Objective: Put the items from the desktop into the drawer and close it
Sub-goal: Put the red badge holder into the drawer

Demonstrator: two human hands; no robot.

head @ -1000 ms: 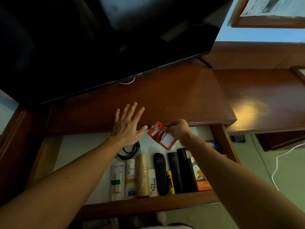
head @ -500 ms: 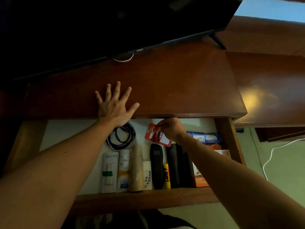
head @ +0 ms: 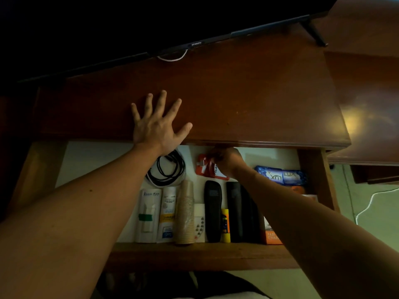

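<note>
The left hand (head: 155, 126) lies flat with fingers spread on the dark reddish-brown wooden desktop (head: 248, 100), left of the frame's centre. Just below the desktop's front edge, the right hand (head: 226, 160) reaches into the open wooden drawer (head: 194, 253), its fingers pinched on the right side of a red and white card tag (head: 204, 167). The tag sits low over the drawer's white floor, between a coiled black cable (head: 166, 169) on its left and a blue soap packet (head: 280, 175) on its right.

The left hand (head: 158, 126) lies flat at centre frame, fingers splayed. The right hand (head: 226, 161) is curled closed just right of centre, forearm running to the lower right.
</note>
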